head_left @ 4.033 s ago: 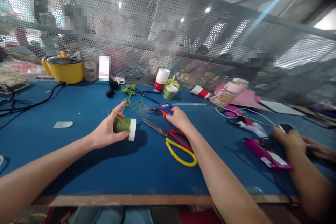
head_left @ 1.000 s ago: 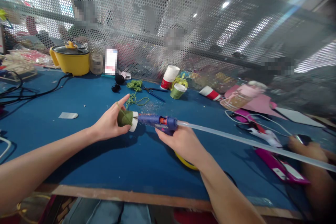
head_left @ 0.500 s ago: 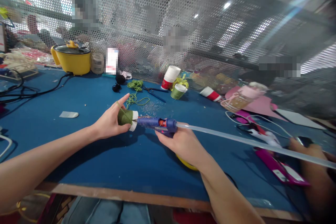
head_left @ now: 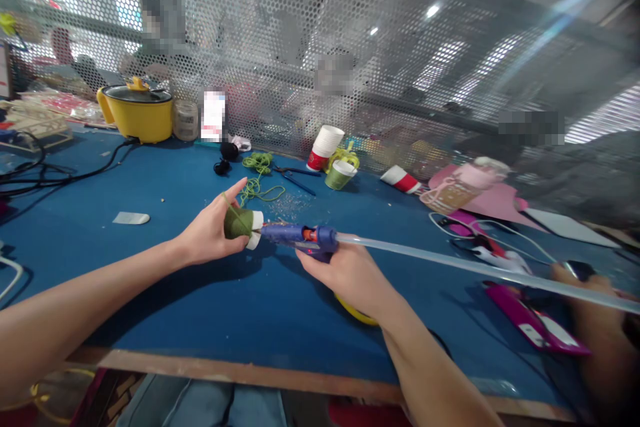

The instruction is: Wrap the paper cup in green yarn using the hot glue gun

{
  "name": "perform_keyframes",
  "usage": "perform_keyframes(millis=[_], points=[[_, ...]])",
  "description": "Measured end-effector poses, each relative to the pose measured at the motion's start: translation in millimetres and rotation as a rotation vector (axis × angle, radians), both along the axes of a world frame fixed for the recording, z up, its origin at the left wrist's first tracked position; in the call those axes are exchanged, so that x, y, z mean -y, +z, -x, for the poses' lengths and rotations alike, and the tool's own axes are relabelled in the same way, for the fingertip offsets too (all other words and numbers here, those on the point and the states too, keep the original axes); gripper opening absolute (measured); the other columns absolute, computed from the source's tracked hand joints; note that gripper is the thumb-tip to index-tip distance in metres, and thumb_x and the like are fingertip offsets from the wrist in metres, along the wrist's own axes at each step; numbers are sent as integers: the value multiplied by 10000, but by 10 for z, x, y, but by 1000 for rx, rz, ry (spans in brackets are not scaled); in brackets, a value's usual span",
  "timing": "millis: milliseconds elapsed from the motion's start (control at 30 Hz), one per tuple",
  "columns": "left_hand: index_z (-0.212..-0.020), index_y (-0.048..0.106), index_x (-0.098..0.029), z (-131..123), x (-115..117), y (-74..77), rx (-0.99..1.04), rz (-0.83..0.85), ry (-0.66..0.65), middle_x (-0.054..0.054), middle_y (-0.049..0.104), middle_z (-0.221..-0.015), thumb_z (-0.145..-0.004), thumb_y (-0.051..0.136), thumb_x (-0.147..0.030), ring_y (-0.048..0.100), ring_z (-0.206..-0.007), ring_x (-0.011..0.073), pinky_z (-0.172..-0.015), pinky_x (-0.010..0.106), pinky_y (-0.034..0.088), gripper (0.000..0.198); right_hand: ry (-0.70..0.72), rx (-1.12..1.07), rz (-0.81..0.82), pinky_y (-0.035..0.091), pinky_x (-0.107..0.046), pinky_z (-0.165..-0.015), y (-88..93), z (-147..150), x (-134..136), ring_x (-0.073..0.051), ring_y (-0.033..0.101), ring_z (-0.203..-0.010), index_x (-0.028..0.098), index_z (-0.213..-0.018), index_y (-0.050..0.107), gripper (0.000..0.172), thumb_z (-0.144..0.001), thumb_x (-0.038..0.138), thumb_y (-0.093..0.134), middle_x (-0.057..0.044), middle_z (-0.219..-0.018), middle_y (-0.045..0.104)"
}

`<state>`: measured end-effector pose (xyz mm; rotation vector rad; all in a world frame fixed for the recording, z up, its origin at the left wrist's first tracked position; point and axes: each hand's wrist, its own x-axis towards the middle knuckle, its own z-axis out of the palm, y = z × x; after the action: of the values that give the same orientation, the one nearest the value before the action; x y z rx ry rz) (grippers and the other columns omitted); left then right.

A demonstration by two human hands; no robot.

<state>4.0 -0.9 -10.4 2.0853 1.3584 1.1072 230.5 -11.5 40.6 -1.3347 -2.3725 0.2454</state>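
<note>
My left hand (head_left: 215,227) is closed around a paper cup (head_left: 239,223) wrapped in green yarn, its white end facing right. A strand of the yarn runs over my fingers toward a loose green heap (head_left: 259,162) behind. In my right hand (head_left: 357,270) is a blue hot glue gun (head_left: 295,235), its nozzle at the cup's bare white band; I cannot tell whether the tip touches. A long clear glue stick (head_left: 450,260) sticks out of the gun's back toward the right. Part of a yellow ring (head_left: 357,310) shows under my right hand.
Behind lie blue scissors (head_left: 297,180), stacked paper cups (head_left: 326,147) and a green-wrapped cup (head_left: 341,174). A yellow pot (head_left: 137,113) stands back left. On the right are a purple box (head_left: 535,320), white cables and another person's hand (head_left: 580,280). A perforated metal screen (head_left: 280,47) borders the table.
Both hands, the wrapped cup and the glue gun hold nearly the same place. The far end of the glue stick has shifted up slightly.
</note>
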Motion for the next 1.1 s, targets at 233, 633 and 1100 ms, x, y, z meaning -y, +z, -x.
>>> perform_keyframes(millis=[233, 633, 1100], points=[[-1368, 127, -211, -6, 5, -23, -73, -105, -16, 54, 477, -982, -631, 595, -183, 501, -885, 202, -841, 385, 416, 873, -18, -36, -15, 400, -261, -542, -2, -4, -45, -160, 552, -549, 190, -596, 538, 156, -724, 261, 487, -14, -572, 596], [-1366, 115, -191, -21, 27, -31, -129, -168, -60, 68, 476, -972, -635, 594, -186, 484, -915, 219, -846, 390, 403, 874, -98, -91, 54, 399, -256, -508, -42, 15, -93, -149, 532, -508, 191, -538, 509, 219, -724, 305, 496, -5, -510, 576], [-1369, 121, -205, -1, 7, -34, -90, -124, -47, 60, 484, -985, -628, 594, -193, 505, -889, 210, -842, 388, 410, 879, -24, -43, -49, 404, -259, -551, -46, 4, -88, -157, 547, -551, 185, -597, 532, 179, -730, 287, 471, -24, -586, 598]])
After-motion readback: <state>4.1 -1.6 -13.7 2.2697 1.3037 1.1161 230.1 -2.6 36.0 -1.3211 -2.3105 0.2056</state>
